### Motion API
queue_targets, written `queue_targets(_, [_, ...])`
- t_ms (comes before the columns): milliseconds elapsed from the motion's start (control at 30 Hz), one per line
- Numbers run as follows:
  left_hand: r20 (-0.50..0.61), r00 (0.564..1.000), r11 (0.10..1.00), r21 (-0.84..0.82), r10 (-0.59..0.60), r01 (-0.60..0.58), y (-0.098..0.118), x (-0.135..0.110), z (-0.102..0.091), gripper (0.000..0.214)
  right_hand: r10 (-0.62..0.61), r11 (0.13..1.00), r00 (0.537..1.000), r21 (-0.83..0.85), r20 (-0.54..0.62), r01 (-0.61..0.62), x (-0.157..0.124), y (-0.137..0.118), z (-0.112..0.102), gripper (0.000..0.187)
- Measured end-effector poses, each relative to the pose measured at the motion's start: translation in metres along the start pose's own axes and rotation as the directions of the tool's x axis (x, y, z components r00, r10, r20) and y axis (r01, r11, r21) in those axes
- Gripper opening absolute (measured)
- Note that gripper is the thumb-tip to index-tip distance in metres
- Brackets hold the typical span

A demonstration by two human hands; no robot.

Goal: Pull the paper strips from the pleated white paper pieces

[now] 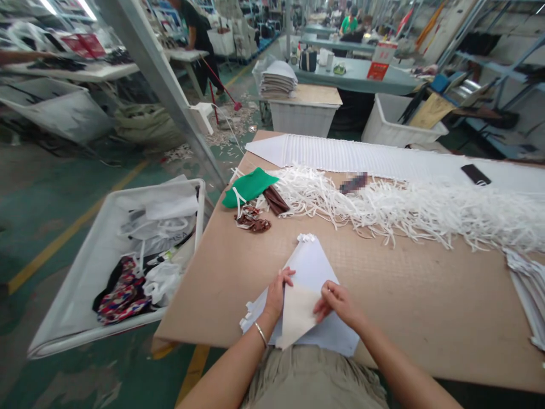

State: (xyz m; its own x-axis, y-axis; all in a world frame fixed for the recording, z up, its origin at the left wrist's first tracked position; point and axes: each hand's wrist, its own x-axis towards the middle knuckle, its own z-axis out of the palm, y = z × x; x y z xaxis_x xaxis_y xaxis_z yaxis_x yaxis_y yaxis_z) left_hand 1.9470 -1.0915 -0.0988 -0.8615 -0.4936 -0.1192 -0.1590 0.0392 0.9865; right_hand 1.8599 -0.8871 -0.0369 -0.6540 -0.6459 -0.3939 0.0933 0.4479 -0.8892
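Observation:
In front of my waist, white sheets [309,261] lie on the brown table, with small bunched white tabs at their top corner and left edge. A cream-coloured sheet [298,309], perhaps a turned-up part of the same material, slants over them. My left hand [277,292], a bangle at its wrist, grips the cream sheet's left edge with bent fingers; its thumb is hidden. Curled at that sheet's right edge, my right hand [336,301] pinches it. Beyond both hands runs a long heap of white strips [409,210].
A green cloth [250,187] and brown scraps [253,218] lie at the table's far left. Behind the strips is a long row of white sheets [340,153] with a dark phone-like object [476,174]. A white bin [114,193] of fabric stands left, near a metal post [157,74].

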Motion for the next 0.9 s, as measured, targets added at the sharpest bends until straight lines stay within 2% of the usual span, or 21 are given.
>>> queue_targets(33, [0.008,1.0,1.0,0.02,0.013,-0.014,-0.002,0.0,0.0,0.05,0.036,0.996,0.997,-0.083,-0.067,-0.042,0.007,-0.001,-0.004,0.039])
queue_targets(67, [0.02,0.999,0.999,0.043,0.029,-0.03,-0.003,-0.001,0.001,0.042,0.021,0.97,0.987,-0.237,-0.159,-0.059,0.017,-0.002,-0.008,0.039])
queue_targets(133, [0.027,0.998,0.995,0.077,0.062,-0.064,-0.007,-0.002,0.003,0.027,-0.102,0.818,0.949,-0.568,-0.298,-0.09,0.036,0.0,-0.015,0.033])
queue_targets(200, [0.026,0.995,0.991,0.086,0.098,-0.099,-0.01,-0.003,0.004,0.016,-0.175,0.655,0.936,-0.746,-0.304,-0.12,0.051,0.003,-0.019,0.038])
queue_targets(233, [0.023,0.994,0.991,0.077,0.11,-0.112,-0.011,-0.004,0.003,0.022,-0.18,0.609,0.94,-0.783,-0.29,-0.125,0.055,0.005,-0.018,0.037])
queue_targets(300, [0.033,0.992,0.992,0.041,0.121,-0.123,-0.011,-0.004,0.002,0.043,-0.188,0.58,0.943,-0.806,-0.273,-0.118,0.056,0.006,-0.015,0.029])
queue_targets(367, [0.048,0.994,0.995,-0.014,0.101,-0.1,-0.01,-0.002,0.001,0.055,-0.23,0.607,0.934,-0.79,-0.274,-0.082,0.047,0.002,-0.01,0.021])
queue_targets(467, [0.032,0.999,0.996,-0.088,0.015,-0.012,-0.008,0.0,0.001,0.051,-0.302,0.76,0.933,-0.639,-0.194,0.114,0.023,-0.008,-0.002,0.015])
queue_targets(533, [-0.01,0.999,0.995,-0.091,-0.033,0.032,-0.007,0.002,0.0,0.046,-0.261,0.902,0.963,-0.371,-0.066,0.219,0.011,-0.015,0.001,0.017])
queue_targets(600, [-0.023,0.999,0.998,-0.059,-0.029,0.028,-0.008,0.003,-0.001,0.049,-0.146,0.984,0.989,-0.103,0.028,0.148,0.009,-0.019,0.001,0.029])
queue_targets(633, [-0.01,1.0,0.999,-0.041,-0.009,0.009,-0.008,0.003,-0.001,0.049,-0.091,0.994,0.996,-0.058,0.018,0.092,0.013,-0.02,0.0,0.036])
queue_targets(667, [0.013,1.0,0.999,-0.026,0.019,-0.018,-0.009,0.002,-0.002,0.048,-0.055,0.994,0.998,-0.095,-0.033,0.052,0.02,-0.019,-0.003,0.039])
queue_targets(733, [0.052,0.996,0.997,-0.002,0.075,-0.075,-0.011,0.001,-0.002,0.038,-0.068,0.931,0.98,-0.365,-0.187,-0.005,0.037,-0.016,-0.008,0.034])
queue_targets(767, [0.056,0.994,0.995,0.005,0.097,-0.098,-0.012,0.001,-0.001,0.031,-0.101,0.853,0.966,-0.521,-0.239,-0.04,0.046,-0.013,-0.011,0.032])
queue_targets(833, [0.048,0.991,0.992,0.008,0.123,-0.123,-0.014,0.0,-0.001,0.019,-0.139,0.679,0.956,-0.728,-0.26,-0.099,0.057,-0.008,-0.012,0.036])
queue_targets(867, [0.041,0.991,0.992,0.003,0.128,-0.129,-0.015,-0.001,0.0,0.022,-0.145,0.623,0.957,-0.775,-0.25,-0.108,0.059,-0.006,-0.011,0.034])
queue_targets(900, [0.035,0.991,0.992,-0.01,0.129,-0.129,-0.015,-0.001,-0.001,0.034,-0.16,0.597,0.958,-0.797,-0.236,-0.097,0.057,-0.005,-0.01,0.029])
